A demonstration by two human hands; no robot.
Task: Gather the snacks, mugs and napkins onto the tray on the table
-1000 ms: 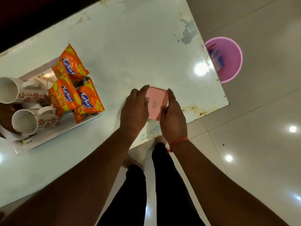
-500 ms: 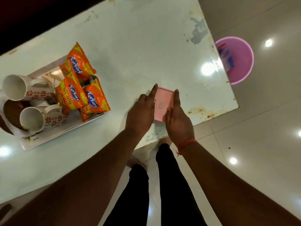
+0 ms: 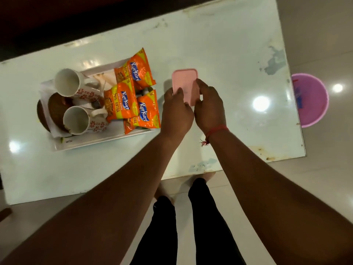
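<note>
A white tray (image 3: 91,143) lies on the left of the glass table (image 3: 219,44). On it lie two white flowered mugs (image 3: 66,83) (image 3: 76,120) on their sides, three orange Kurkure snack packs (image 3: 122,102) and white napkins (image 3: 57,133). A brown bowl (image 3: 54,106) sits under the mugs. Just right of the tray is a pink lidded box (image 3: 184,79). My left hand (image 3: 176,111) grips its left edge and my right hand (image 3: 209,106) its right edge. Whether the box rests on the table or is lifted, I cannot tell.
A pink bucket (image 3: 313,104) with blue items inside stands on the floor beyond the table's right end. My legs (image 3: 191,226) are at the near table edge. A dark area runs behind the table's far edge.
Both hands have carried the pink box leftward across the table toward the tray. The camera has tilted, so more of the tray and table shows.
</note>
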